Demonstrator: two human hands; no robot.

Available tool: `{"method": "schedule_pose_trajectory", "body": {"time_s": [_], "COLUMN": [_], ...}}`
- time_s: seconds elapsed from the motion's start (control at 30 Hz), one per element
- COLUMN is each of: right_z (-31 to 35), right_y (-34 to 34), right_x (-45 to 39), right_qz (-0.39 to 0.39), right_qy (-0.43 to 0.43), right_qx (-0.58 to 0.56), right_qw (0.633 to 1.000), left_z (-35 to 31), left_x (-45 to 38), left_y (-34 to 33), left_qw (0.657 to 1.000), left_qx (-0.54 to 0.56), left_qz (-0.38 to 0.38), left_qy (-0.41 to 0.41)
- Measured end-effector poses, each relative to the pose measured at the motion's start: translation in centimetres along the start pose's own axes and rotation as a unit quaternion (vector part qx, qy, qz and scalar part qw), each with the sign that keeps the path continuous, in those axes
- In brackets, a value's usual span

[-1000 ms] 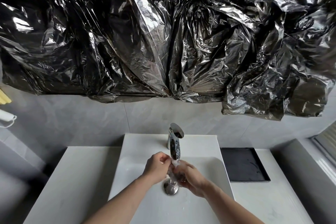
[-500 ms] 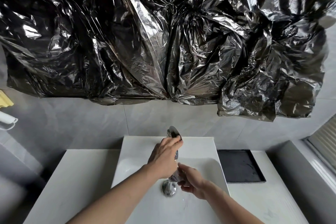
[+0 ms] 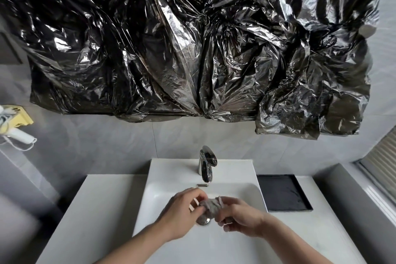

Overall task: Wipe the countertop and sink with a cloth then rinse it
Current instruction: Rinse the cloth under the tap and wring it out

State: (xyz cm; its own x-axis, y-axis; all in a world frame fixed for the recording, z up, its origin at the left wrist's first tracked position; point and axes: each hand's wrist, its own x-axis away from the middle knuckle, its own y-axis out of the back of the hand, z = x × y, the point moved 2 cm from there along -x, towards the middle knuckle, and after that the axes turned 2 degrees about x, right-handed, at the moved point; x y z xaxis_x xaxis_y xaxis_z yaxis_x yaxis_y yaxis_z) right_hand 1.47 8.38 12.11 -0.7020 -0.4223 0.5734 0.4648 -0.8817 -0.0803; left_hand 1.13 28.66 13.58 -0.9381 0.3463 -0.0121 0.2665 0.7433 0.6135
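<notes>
Wringing grey cloth point(image 3: 211, 207), both hands point(image 3: 182, 212) over sink point(image 3: 162, 178).

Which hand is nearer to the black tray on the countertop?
The right hand. It grips the grey cloth over the sink, on the side toward the black tray. The left hand holds the cloth's other end, farther from the tray.

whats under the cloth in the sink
Under the cloth, held by both hands, the metal drain partly shows in the sink. The rest is covered.
</notes>
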Motion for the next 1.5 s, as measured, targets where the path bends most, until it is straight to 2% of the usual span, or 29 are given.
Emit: {"method": "schedule_pose_trajectory", "body": {"time_s": [0.17, 0.3, 0.4, 0.5, 0.57, 0.63, 0.73, 0.8, 0.9, 0.97, 1.07, 1.17, 1.23, 1.33, 1.43, 1.5], "right_z": [1.4, 3.1, 4.1, 4.6, 4.6, 4.5, 4.4, 4.2, 4.2, 4.2, 3.7, 2.9, 2.1, 1.5, 1.8, 1.8], "right_y": [-2.2, -3.4, -3.4, -3.3, -3.5, -3.9, -5.0, -5.5, -6.1, -6.2, -5.9, -5.4, -5.1, -4.5, -3.4, -2.6], "right_x": [0.6, 1.6, 2.7, 3.0, 2.5, 1.8, 0.5, -0.4, -1.8, -2.1, -2.6, -3.0, -3.3, -3.4, -3.0, -2.6], "right_qz": [-0.038, -0.051, -0.018, 0.055, 0.100, 0.120, 0.055, -0.019, -0.078, -0.124, -0.185, -0.215, -0.217, -0.209, -0.197, -0.189], "right_qy": [0.075, 0.111, 0.091, 0.052, 0.021, -0.004, -0.040, -0.055, -0.031, 0.003, 0.055, 0.093, 0.114, 0.146, 0.135, 0.116], "right_qx": [0.170, 0.147, 0.106, 0.059, 0.031, 0.046, 0.144, 0.254, 0.433, 0.528, 0.600, 0.623, 0.615, 0.540, 0.451, 0.396], "right_qw": [0.982, 0.982, 0.990, 0.995, 0.994, 0.992, 0.987, 0.965, 0.898, 0.840, 0.776, 0.746, 0.749, 0.802, 0.860, 0.891], "left_z": [-3.0, -2.9, -2.6, -2.1, -1.5, -0.9, -1.1, -1.8, -2.2, -1.9, -0.7, 0.4, 0.7, 0.2, -1.5, -1.9], "left_x": [-0.4, -0.8, 0.1, 1.3, 1.3, 0.5, -1.2, -2.2, -3.0, -3.5, -4.0, -4.1, -4.0, -3.5, -2.7, -2.0], "left_y": [1.6, 2.6, 3.7, 3.6, 3.1, 2.5, 2.2, 2.1, 1.7, 1.3, 0.6, 0.2, 0.1, 0.3, 1.0, 1.7], "left_qw": [1.000, 0.996, 0.975, 0.927, 0.906, 0.894, 0.879, 0.870, 0.845, 0.861, 0.892, 0.911, 0.915, 0.923, 0.944, 0.962], "left_qx": [0.014, -0.064, -0.163, -0.286, -0.342, -0.389, -0.445, -0.470, -0.510, -0.481, -0.401, -0.312, -0.254, -0.194, -0.107, -0.089], "left_qz": [0.017, -0.020, 0.005, 0.106, 0.147, 0.121, 0.090, 0.119, 0.157, 0.166, 0.187, 0.212, 0.247, 0.271, 0.245, 0.190], "left_qy": [-0.014, -0.062, -0.148, -0.216, -0.200, -0.188, -0.146, -0.090, -0.042, 0.003, 0.090, 0.164, 0.190, 0.192, 0.192, 0.176]}}
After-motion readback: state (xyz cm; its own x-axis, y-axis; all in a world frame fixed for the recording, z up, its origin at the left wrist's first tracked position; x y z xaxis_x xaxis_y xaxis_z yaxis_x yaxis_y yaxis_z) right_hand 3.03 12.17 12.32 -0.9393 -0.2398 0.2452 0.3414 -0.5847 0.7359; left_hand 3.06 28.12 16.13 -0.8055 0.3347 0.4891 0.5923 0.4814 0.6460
